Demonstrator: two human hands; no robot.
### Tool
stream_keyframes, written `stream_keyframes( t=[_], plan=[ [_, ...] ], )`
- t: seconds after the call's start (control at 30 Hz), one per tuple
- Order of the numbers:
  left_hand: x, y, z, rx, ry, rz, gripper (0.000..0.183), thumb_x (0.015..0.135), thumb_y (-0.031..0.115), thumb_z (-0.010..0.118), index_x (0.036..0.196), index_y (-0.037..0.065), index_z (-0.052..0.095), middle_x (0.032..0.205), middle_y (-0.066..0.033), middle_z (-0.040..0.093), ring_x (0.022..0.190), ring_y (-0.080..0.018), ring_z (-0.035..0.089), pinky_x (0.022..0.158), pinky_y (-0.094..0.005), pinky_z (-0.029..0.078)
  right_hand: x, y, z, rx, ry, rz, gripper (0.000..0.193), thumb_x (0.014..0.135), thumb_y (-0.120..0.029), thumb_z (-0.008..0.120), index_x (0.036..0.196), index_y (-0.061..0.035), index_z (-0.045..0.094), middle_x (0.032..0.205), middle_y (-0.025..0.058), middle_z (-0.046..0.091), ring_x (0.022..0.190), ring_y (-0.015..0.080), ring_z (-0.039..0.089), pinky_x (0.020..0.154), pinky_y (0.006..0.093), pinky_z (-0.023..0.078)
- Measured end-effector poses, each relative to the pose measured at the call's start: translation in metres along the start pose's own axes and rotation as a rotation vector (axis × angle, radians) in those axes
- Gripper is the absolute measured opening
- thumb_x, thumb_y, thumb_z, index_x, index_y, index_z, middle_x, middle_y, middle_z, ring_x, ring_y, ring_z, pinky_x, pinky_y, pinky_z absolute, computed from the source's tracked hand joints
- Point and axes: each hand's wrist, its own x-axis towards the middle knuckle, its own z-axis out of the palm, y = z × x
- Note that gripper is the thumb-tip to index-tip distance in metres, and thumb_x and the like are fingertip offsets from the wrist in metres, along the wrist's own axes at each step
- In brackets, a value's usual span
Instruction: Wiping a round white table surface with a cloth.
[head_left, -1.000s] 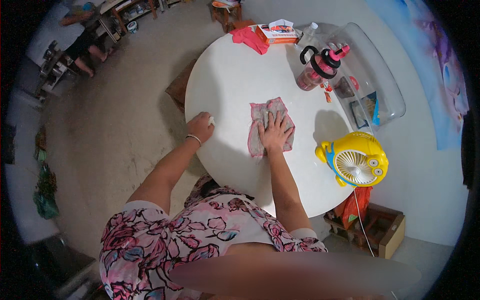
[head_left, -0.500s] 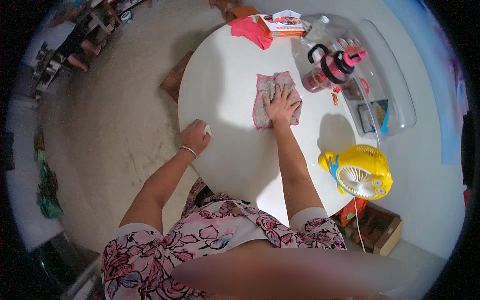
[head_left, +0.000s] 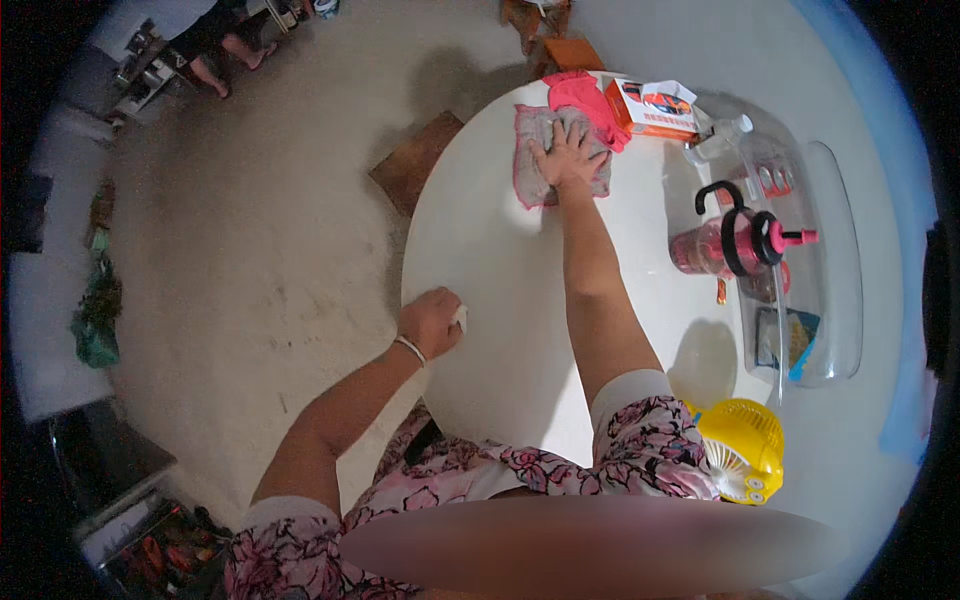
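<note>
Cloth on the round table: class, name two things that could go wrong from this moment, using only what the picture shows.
1. The right hand presses the cloth near the far edge, beside the pink fabric and the box; a further stroke might push them off.
2. The arm is fully stretched while the left hand grips the table rim; balance could slip.

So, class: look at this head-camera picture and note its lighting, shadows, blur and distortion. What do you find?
Head view: fisheye bends the round white table and blacks out the corners; soft overhead light drops a dim shadow beside the yellow fan; a smeared blurred band crosses the bottom edge; the right hand on the grey cloth and the left hand at the table's edge stay fairly sharp.
</note>
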Motion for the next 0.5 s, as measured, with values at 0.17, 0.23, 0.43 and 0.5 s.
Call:
stream_keyframes(
  t=[0.17,0.23,0.43,0.5],
  plan=[
    [0.005,0.019,-0.021,-0.004,-0.067,0.024,0.026,0.065,0.012,0.068,0.087,0.007,0.056,0.085,-0.0098,0.055,0.082,-0.0296,0.058,0.067,-0.0402,0.05,-0.002,-0.033,-0.013,-0.101,0.032,-0.042,0.072,0.087,-0.061,0.039,0.145,-0.0213,0.027,0.151,0.0071,0.026,0.14,0.0333,0.016,0.105,0.0668,0.007],
    [0.009,0.004,-0.018,-0.031,-0.03,0.027,0.026,0.065,0.012,0.067,0.088,0.008,0.056,0.086,-0.0101,0.056,0.082,-0.03,0.058,0.068,-0.0409,0.05,-0.026,-0.071,-0.003,0.164,0.21,-0.365,0.067,0.086,-0.052,0.048,0.142,-0.0168,0.035,0.146,0.0113,0.033,0.138,0.0325,0.022,0.106,0.0649,0.008],
    [-0.002,-0.004,0.002,0.028,-0.011,0.041,0.027,0.066,0.014,0.065,0.09,0.008,0.056,0.087,-0.0118,0.057,0.083,-0.0311,0.058,0.071,-0.0425,0.049,-0.135,-0.094,0.034,0.075,0.132,-0.681,0.061,0.083,-0.055,0.049,0.133,-0.0196,0.048,0.145,0.0046,0.036,0.136,0.0319,0.026,0.107,0.0638,0.012],
    [-0.02,0.006,-0.004,0.093,-0.017,0.05,0.026,0.067,0.014,0.065,0.091,0.008,0.056,0.086,-0.0122,0.057,0.084,-0.0313,0.058,0.071,-0.0426,0.049,-0.181,-0.081,0.02,0.073,0.002,-0.665,0.061,0.085,-0.055,0.047,0.136,-0.0211,0.045,0.147,0.0042,0.033,0.138,0.0309,0.023,0.108,0.0625,0.01]
  ],
)
